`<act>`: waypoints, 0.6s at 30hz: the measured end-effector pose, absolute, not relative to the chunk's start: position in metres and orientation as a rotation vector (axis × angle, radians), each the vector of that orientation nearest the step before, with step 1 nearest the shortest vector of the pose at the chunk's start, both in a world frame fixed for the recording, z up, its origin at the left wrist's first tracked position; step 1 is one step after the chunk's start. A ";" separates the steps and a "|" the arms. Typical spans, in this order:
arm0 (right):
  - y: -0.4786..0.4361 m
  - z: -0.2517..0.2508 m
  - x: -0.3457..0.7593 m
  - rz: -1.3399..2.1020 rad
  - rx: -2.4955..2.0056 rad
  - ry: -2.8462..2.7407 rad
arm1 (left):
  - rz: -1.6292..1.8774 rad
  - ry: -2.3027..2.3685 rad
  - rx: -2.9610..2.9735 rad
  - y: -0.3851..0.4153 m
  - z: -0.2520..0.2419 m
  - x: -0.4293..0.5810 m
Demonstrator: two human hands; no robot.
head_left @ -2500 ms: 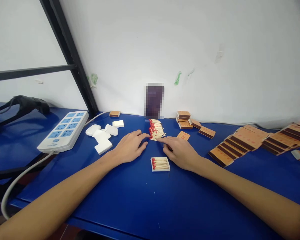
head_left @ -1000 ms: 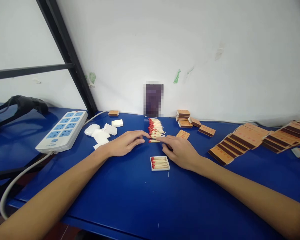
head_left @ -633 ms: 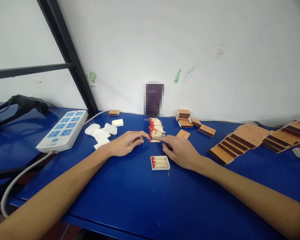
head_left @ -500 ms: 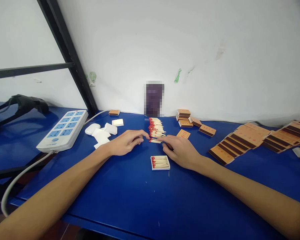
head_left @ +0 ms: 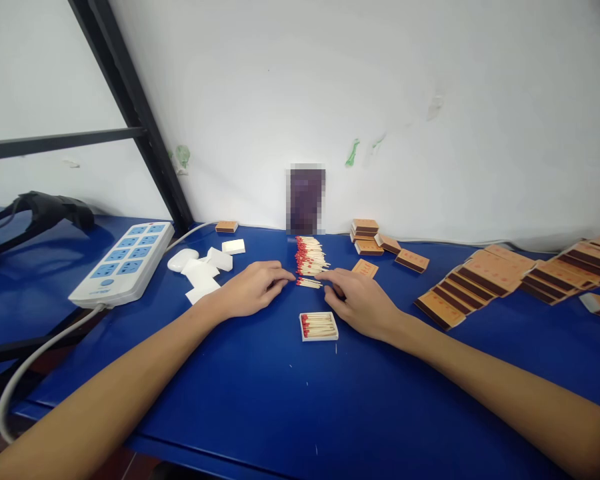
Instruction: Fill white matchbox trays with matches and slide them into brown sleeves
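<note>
Red-headed matches (head_left: pixel 310 253) lie in a long pile on the blue table, heads to the left. A few loose matches (head_left: pixel 309 283) lie at its near end, slightly apart from the rest. At their heads is my left hand (head_left: pixel 255 288), index finger reaching out and thumb close below it, with nothing visible held. From the other side, my right hand (head_left: pixel 363 303) extends its index finger to the stick ends, its thumb apart and lower. Nearer to me sits a white matchbox tray (head_left: pixel 319 339) with a row of matches inside, touched by neither hand.
Stacked matchboxes (head_left: pixel 365 227) stand by the wall, with flat matchbox sleeves (head_left: pixel 460 287) fanned out at right. White empty trays (head_left: pixel 203 270) lie at left beside a power strip (head_left: pixel 125 260). A pixelated dark object (head_left: pixel 306 200) leans on the wall.
The few near matches have separated a little from the pile toward me. My left thumb has come closer to its index fingertip; my right hand stays nearly still. The view shifts slightly.
</note>
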State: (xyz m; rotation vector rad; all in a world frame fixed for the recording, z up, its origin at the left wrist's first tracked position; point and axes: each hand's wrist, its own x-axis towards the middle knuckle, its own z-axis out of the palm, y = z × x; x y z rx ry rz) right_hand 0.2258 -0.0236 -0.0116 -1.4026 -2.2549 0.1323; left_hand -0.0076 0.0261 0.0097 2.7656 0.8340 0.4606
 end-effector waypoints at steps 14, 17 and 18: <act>-0.022 -0.014 0.227 0.131 -1.374 -2.230 | 0.429 0.861 2.762 0.022 0.011 -0.005; -0.023 -0.013 0.227 0.134 -1.388 -2.226 | 0.468 0.958 2.763 0.021 0.010 -0.003; -0.023 -0.013 0.226 0.133 -1.389 -2.226 | 0.469 1.008 2.765 0.020 0.009 -0.003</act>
